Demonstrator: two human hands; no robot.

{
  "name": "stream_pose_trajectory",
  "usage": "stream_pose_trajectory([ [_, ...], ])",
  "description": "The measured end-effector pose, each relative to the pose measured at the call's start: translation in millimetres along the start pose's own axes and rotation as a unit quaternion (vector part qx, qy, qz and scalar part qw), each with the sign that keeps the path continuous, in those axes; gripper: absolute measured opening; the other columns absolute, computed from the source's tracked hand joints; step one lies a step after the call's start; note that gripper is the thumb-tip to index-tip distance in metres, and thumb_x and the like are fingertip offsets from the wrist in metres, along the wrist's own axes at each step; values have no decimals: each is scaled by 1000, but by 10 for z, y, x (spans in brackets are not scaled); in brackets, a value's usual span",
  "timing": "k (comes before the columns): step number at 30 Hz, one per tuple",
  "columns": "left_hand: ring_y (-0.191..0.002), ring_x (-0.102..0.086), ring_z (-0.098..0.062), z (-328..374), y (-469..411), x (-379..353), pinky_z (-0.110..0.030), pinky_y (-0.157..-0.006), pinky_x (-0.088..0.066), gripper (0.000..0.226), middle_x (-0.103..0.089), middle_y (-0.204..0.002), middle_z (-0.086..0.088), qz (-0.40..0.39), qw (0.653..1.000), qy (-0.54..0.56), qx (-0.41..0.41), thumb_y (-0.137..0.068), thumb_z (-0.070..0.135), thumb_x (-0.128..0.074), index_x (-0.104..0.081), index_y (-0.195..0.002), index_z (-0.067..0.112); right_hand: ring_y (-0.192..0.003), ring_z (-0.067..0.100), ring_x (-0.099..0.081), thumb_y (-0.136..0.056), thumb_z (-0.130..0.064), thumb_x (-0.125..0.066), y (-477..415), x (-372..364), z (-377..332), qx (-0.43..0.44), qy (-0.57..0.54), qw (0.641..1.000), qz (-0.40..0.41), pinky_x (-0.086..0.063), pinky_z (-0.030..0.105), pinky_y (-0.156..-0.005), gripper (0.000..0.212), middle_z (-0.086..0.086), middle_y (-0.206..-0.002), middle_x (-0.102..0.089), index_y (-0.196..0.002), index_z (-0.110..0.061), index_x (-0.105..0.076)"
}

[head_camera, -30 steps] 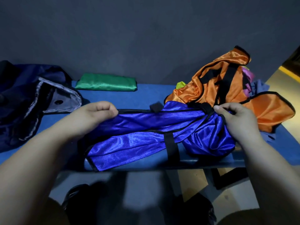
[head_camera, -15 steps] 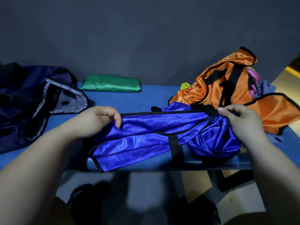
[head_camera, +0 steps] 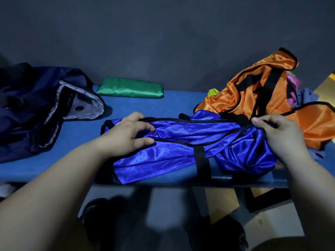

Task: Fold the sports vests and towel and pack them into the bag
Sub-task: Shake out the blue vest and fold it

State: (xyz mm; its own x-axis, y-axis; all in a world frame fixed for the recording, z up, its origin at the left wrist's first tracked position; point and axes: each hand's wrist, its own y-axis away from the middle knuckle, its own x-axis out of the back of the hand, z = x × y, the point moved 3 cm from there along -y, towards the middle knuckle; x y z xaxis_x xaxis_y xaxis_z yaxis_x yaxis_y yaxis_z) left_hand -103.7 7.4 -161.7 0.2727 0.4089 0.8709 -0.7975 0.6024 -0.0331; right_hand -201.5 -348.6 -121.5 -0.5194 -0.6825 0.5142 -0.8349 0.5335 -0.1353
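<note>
A shiny blue sports vest [head_camera: 190, 142] with black trim lies stretched sideways across the front of the blue bench [head_camera: 145, 105]. My left hand [head_camera: 126, 134] rests on its left end, fingers spread over the cloth with the fingertips on the black top edge. My right hand [head_camera: 279, 134] pinches the bunched right end at its black trim. Behind that end is a crumpled orange vest [head_camera: 244, 95]. A folded green vest [head_camera: 130, 87] lies at the back of the bench. The dark navy bag [head_camera: 36, 109] sits open at the left.
Pink, purple and yellow-green cloth [head_camera: 297, 91] pokes out behind the orange vest at the far right. A dark wall stands right behind the bench. Below the front edge are the floor and dark shoes [head_camera: 101, 214].
My left hand has uncurled from gripping the vest's left end and now lies flatter on it, further right. The view has shifted slightly; the right hand keeps its pinch.
</note>
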Motion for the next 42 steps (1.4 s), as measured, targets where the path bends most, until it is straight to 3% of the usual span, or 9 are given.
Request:
stream_pose_trajectory([
  [4, -110, -47, -19, -29, -29, -19, -35, -105, -37, 30, -37, -112, 6, 25, 1000, -7, -3, -86, 35, -66, -65, -115, 30, -79, 5, -59, -89, -33, -68, -9, -5, 12, -4, 2, 1000, 0, -43, 22, -65, 11, -9, -87, -67, -78, -29, -67],
  [6, -108, -48, -17, -40, -33, -24, -34, -104, -37, 31, -38, -109, 11, 28, 999, 19, -19, -85, 22, -71, -62, -102, 47, -80, 6, -59, -89, -33, -68, -12, -6, 22, -5, 2, 1000, 1, -43, 22, -66, 12, -9, -86, -67, -78, -29, -67],
  [9, -99, -45, -1, -13, -30, -47, -40, -105, -36, 33, -37, -106, 27, 8, 999, 38, -25, -75, 38, -66, -54, -91, 64, -81, 7, -60, -89, -34, -68, -11, -6, 23, -6, 6, 1000, 0, -44, 25, -71, 12, -9, -87, -67, -77, -30, -67],
  [14, -99, -47, -4, -45, -58, -101, -46, -106, -34, 28, -38, -101, 24, -11, 998, 59, -35, -80, 28, -71, -60, -90, 53, -78, 5, -60, -88, -31, -69, 2, -14, 1, -13, -12, 1000, 5, -44, 22, -65, 11, -10, -85, -66, -78, -29, -67],
  [20, -98, -38, 15, 35, -15, -92, -24, -88, -25, 33, -36, -103, 23, -51, 997, 26, -49, -73, 43, -64, -59, -102, 59, -80, 9, -61, -88, -32, -70, -11, -11, 17, -10, 1, 1000, 3, -46, 28, -75, 12, -10, -85, -67, -76, -31, -67],
  [25, -100, -36, -1, 29, -1, -118, -32, -102, -25, 39, -32, -106, 31, -77, 995, -1, -55, -69, 57, -57, -47, -102, 76, -82, 13, -62, -88, -33, -70, -4, -11, 17, -9, 5, 1000, 7, -48, 31, -78, 12, -9, -86, -67, -76, -30, -67],
  [32, -110, -36, -8, 66, 17, -84, -33, -100, -24, 47, -35, -109, 18, -97, 994, -26, -50, -57, 70, -59, -50, -100, 53, -82, 12, -62, -88, -34, -69, -1, -17, 8, -12, 6, 1000, 5, -48, 30, -77, 12, -8, -86, -67, -77, -30, -67],
  [37, -98, -35, -3, 10, 13, -71, -27, -93, -28, 36, -37, -100, 26, -114, 990, -54, -68, -59, 79, -55, -53, -82, 52, -81, 15, -62, -88, -33, -70, -8, -9, 18, -17, 0, 1000, 4, -48, 29, -73, 13, -6, -85, -67, -76, -29, -67],
  [42, -58, -44, -2, 21, 63, 150, -14, -57, -37, 45, -49, -68, 16, -29, 984, 178, -7, -67, 80, -57, -56, -70, 36, -78, 11, -60, -88, -32, -69, -33, 6, 30, -14, 6, 1000, 10, -46, 29, -73, 12, -6, -85, -67, -78, -25, -68],
])
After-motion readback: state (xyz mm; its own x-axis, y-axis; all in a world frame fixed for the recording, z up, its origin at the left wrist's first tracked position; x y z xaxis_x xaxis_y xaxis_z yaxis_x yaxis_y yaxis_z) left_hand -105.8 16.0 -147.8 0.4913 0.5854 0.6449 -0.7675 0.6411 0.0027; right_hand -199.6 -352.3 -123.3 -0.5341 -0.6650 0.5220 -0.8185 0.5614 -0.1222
